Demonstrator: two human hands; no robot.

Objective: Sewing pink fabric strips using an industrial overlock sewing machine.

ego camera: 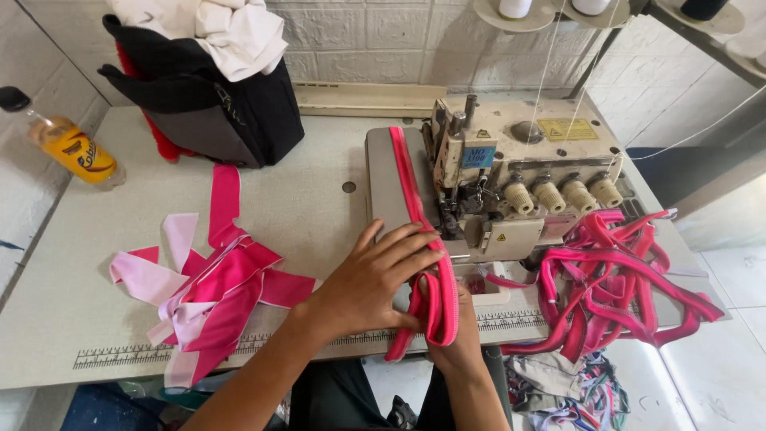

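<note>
My left hand (375,279) flat, fingers spread, pressing pink strip (415,191) to bed, 9 o'clock of serger (519,160). Right hand (451,335) under folded strip end, gripping it. I'd keep edge parallel to foot, feed steady, fingertips clear of needles.

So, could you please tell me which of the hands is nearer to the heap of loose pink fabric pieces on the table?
Left. The left hand lies flat just right of the pink pieces; the right hand is farther right, holding the pink strip.

Bare table (303,199) left of the sewing machine (519,175) gives room; pink strips (211,295) crowd its front-left.
</note>
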